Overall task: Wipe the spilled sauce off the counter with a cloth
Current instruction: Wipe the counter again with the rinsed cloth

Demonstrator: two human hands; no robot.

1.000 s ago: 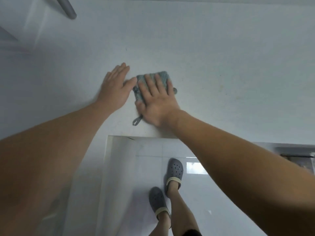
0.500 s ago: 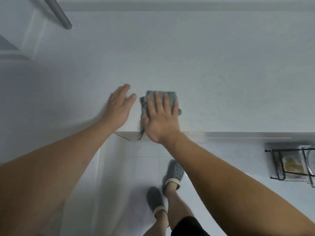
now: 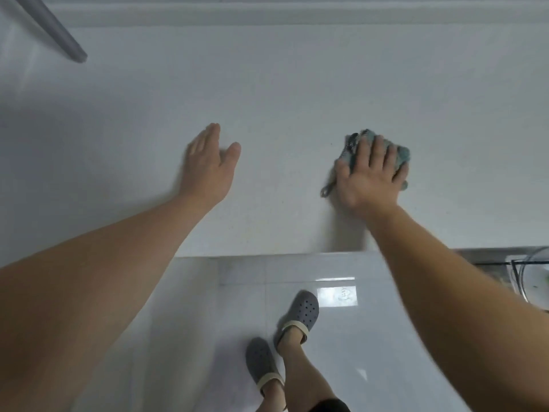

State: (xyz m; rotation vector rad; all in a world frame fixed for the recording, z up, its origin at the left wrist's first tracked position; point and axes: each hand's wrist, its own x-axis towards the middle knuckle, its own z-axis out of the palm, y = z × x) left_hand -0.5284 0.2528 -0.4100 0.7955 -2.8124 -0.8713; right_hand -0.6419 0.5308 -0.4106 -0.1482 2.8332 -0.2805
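A blue-green cloth (image 3: pixel 401 152) lies bunched on the white counter (image 3: pixel 282 93), with a small hanging loop at its lower left. My right hand (image 3: pixel 370 176) presses flat on the cloth with spread, straight fingers and covers most of it. My left hand (image 3: pixel 209 166) rests flat on the bare counter well to the left of the cloth, fingers straight, holding nothing. I see no sauce on the counter around the hands.
A grey bar (image 3: pixel 56 34) slants over the counter's far left corner. The counter's front edge (image 3: pixel 267 254) runs just below my wrists, with glossy floor tiles and my grey clogs (image 3: pixel 301 310) beneath. A wire rack (image 3: pixel 528 278) sits at the right edge.
My right hand has slid the cloth to the right, away from my left hand; the cloth is more bunched. A wide gap has opened between the two hands.
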